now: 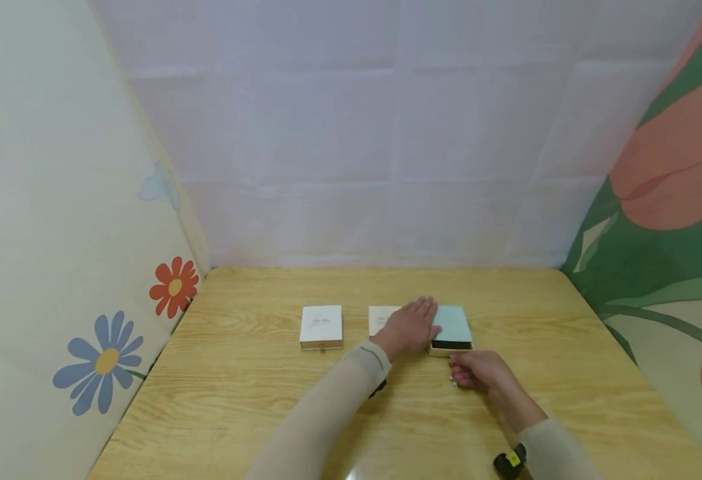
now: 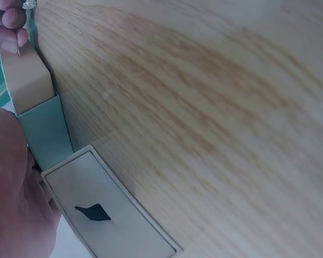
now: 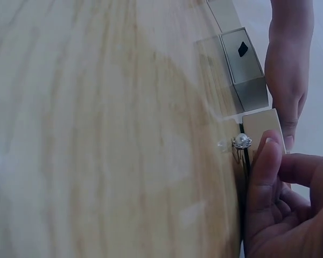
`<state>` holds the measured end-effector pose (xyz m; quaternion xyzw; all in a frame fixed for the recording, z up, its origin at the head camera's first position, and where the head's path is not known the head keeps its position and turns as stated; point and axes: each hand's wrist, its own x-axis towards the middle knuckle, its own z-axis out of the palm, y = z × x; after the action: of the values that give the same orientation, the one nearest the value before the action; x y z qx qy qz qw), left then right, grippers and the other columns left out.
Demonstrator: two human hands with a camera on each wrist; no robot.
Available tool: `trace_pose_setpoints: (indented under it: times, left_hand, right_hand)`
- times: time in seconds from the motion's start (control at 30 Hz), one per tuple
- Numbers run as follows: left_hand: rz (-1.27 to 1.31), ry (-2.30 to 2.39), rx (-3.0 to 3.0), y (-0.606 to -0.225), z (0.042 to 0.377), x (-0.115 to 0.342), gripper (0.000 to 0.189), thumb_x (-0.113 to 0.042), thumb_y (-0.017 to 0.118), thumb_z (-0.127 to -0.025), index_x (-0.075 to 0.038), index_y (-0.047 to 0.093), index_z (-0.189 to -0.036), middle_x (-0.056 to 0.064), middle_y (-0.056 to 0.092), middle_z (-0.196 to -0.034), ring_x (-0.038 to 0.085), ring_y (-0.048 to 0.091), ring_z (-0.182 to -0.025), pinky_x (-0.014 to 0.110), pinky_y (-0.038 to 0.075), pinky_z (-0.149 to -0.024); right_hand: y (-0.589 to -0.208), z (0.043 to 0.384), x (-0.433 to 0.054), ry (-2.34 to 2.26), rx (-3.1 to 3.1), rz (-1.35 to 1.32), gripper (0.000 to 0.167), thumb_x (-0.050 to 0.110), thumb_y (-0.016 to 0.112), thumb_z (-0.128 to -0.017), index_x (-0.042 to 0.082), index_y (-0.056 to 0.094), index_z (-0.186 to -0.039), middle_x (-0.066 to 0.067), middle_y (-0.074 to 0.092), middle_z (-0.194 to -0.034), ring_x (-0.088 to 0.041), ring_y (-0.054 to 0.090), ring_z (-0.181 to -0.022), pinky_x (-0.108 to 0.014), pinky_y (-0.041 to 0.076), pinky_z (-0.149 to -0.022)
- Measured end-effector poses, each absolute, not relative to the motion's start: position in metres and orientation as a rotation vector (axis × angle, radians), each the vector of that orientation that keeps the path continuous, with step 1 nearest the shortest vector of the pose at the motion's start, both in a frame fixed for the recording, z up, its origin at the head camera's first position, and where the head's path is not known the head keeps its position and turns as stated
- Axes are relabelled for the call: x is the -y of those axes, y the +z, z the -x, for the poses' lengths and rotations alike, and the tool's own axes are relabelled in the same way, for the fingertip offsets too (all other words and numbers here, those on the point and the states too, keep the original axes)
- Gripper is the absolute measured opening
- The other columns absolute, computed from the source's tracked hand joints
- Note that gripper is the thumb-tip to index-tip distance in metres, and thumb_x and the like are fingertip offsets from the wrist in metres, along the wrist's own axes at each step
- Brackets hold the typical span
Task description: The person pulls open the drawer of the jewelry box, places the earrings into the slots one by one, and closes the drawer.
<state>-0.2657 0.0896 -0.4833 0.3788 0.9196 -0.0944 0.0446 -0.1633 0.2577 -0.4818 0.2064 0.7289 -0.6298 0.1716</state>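
A pale teal drawer box (image 1: 454, 321) sits right of centre, its cream drawer (image 2: 29, 83) slid partway out at the front. A dark strip shows between lid and drawer front. My left hand (image 1: 409, 328) lies with extended fingers over the teal box's left side and a neighbouring cream box (image 1: 381, 319), which it partly hides. My right hand (image 1: 479, 370) pinches a thin pull tab (image 2: 19, 52) on the drawer front between thumb and finger. At its fingers is a ring (image 3: 241, 142) with a pearl-like stone; whether it is worn or held I cannot tell.
A white box (image 1: 321, 325) with faint lettering stands apart to the left. All boxes rest on a wood-grain table (image 1: 255, 380). A white cloth backdrop (image 1: 339, 133) hangs behind, with flower-patterned panels on both sides.
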Motion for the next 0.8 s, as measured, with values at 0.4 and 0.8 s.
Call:
trace_pose_setpoints:
  times: [0.4,0.8]
  left_hand:
    - [-1.149,-0.268,-2.81,-0.486,0.267,-0.091,0.066,-0.05,0.013,-0.11,-0.012,0.012,-0.164,0.003,0.012,-0.171,0.016,0.011,-0.156,0.026,0.013,-0.126]
    - [-1.135,-0.257,-2.809,-0.483,0.265,-0.09,0.066,-0.05,0.013,-0.11,-0.012,0.012,-0.164,0.003,0.011,-0.171,0.016,0.01,-0.157,0.027,0.013,-0.126]
  right_hand:
    - [-0.483,0.153,-0.259,-1.803,-2.07,-0.503,0.019,0.007,0.06,-0.096,-0.008,0.071,-0.092,-0.001,0.069,-0.068,-0.007,0.064,-0.058,-0.021,0.057,-0.056]
    - [-0.484,0.15,-0.259,-1.741,-2.128,-0.51,0.02,0.009,0.062,-0.096,-0.008,0.073,-0.093,-0.001,0.069,-0.069,-0.009,0.064,-0.059,-0.024,0.058,-0.057]
